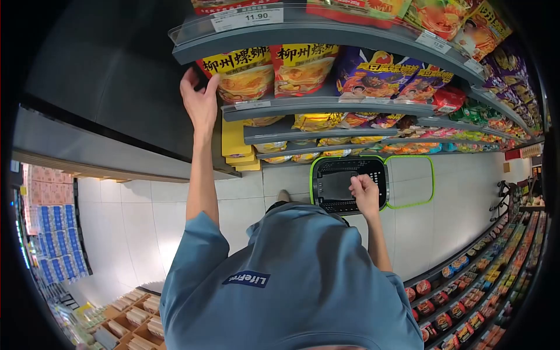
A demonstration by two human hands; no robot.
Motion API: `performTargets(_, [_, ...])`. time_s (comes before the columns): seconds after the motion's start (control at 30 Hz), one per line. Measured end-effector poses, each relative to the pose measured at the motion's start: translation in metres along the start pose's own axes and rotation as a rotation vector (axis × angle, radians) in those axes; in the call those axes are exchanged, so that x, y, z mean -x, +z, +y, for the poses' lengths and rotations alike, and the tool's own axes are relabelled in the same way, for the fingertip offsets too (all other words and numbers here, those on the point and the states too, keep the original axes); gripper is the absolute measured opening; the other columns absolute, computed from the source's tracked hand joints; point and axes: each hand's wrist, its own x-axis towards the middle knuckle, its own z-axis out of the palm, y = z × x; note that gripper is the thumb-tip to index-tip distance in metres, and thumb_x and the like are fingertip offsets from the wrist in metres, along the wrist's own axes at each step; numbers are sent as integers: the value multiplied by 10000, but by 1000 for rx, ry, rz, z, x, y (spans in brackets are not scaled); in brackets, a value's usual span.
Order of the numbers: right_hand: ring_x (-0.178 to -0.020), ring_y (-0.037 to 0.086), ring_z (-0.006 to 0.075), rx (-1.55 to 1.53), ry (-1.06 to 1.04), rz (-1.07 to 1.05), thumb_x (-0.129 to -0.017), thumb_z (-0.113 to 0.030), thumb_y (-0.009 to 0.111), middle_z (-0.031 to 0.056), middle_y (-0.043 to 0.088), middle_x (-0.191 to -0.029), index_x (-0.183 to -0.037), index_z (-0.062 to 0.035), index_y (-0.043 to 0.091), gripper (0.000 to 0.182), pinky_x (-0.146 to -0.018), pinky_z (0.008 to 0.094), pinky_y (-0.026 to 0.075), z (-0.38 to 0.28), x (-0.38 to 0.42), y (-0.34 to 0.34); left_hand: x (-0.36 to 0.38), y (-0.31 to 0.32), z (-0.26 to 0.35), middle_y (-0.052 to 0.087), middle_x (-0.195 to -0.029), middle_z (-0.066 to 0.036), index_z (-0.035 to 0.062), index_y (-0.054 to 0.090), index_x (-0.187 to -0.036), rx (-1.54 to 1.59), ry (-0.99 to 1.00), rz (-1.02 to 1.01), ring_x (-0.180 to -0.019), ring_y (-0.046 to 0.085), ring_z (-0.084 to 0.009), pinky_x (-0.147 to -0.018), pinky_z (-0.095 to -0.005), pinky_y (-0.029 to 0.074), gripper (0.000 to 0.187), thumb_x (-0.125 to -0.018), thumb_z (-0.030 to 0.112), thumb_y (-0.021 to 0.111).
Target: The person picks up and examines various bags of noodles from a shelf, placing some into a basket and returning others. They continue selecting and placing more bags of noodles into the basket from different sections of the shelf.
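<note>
My left hand [201, 102] is raised to the left end of a shelf, thumb and fingers apart. Its fingertips are right at the edge of a yellow and red noodle packet [246, 76] with black lettering and a picture of a noodle bowl. A matching noodle packet [304, 70] stands beside that one. Lower down, my right hand [366, 191] hangs over a black shopping basket [332, 205] on the floor, its fingers curled in and nothing showing in them. The basket's green-edged handle [433, 181] lies out to the right.
Purple noodle packets [373, 76] sit further right on the same shelf. A price tag [248, 17] marks the shelf above. Yellow boxes [233, 140] are stacked at the shelf end. Shelves of cup noodles [443, 321] line the lower right. Blue and white packs [58, 233] are piled far left.
</note>
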Motion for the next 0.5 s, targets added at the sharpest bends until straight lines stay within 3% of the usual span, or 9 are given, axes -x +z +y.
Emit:
performTargets(0.03, [-595, 539, 61, 3, 0, -5, -924, -165, 620, 23, 607, -670, -842, -6, 599, 180, -560, 222, 453, -6, -4, 0, -8, 2, -2, 608, -1090, -161, -58, 514, -1211, -3, -3, 4, -983, 599, -225, -817, -319, 490, 557, -802, 234, 755])
performTargets(0.1, [-593, 542, 63, 63, -58, -17, -931, -170, 608, 30, 619, -678, -873, 3, 612, 183, -558, 228, 453, -27, -12, -1, -24, 4, 10, 637, -1062, -149, -59, 516, -1204, 128, -106, -202, -948, 609, -198, -809, -300, 488, 545, -793, 199, 765])
performTargets(0.13, [-597, 549, 66, 83, -99, -36, -934, -164, 598, 31, 623, -682, -886, 9, 616, 181, -563, 228, 458, -36, -18, 0, -26, 8, 17, 668, -1003, -130, -60, 550, -1151, 254, -145, -218, -883, 620, -161, -783, -282, 488, 483, -779, 148, 775])
performTargets(0.27, [-611, 565, 77, 68, -151, -93, -933, -147, 586, 36, 627, -687, -911, 17, 623, 169, -581, 232, 471, -64, -35, 14, -34, 16, 18, 660, -1020, -111, -61, 564, -1134, 257, -264, -246, -925, 620, -149, -819, -264, 474, 413, -807, 103, 755])
performTargets(0.33, [-612, 566, 80, 56, -179, -122, -933, -149, 587, 37, 627, -687, -917, 17, 623, 170, -583, 235, 472, -72, -44, 22, -37, 20, 12, 674, -969, -87, -45, 609, -1063, 472, -291, -233, -860, 621, -125, -780, -259, 476, 303, -818, 71, 744])
performTargets(0.5, [-618, 572, 91, 84, -229, -218, -938, -171, 582, 49, 633, -708, -941, 20, 622, 195, -591, 250, 476, -87, -56, 36, -42, 13, 7, 679, -914, -73, -30, 640, -988, 486, -352, -239, -790, 613, -107, -702, -247, 470, 191, -833, 45, 723])
